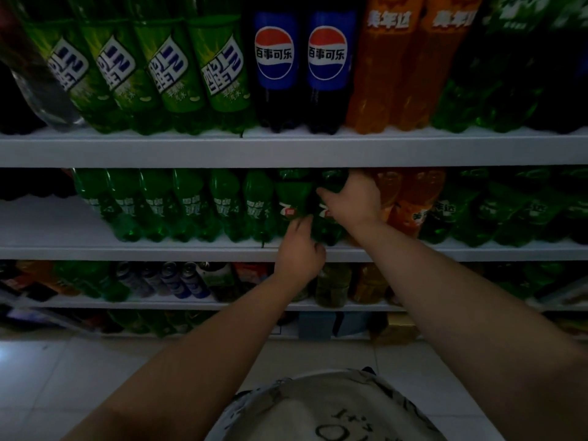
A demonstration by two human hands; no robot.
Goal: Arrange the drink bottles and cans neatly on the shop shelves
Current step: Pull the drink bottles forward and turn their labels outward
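Two dark green soda bottles stand side by side on the middle shelf (191, 249). My right hand (350, 200) wraps the upper body of the right green bottle (329, 230). My left hand (299, 249) pinches the lower label area of the left green bottle (291, 195); its fingertips touch the bottle, and whether it grips is unclear. A row of lighter green bottles (191, 205) stands to their left, orange bottles (410, 202) to their right.
The top shelf (286, 148) carries large green apple-soda bottles (168, 68), two cola bottles (302, 62) and orange soda bottles (413, 58). A lower shelf (191, 302) holds cans (178, 278) and mixed bottles. Pale floor tiles (95, 377) lie below.
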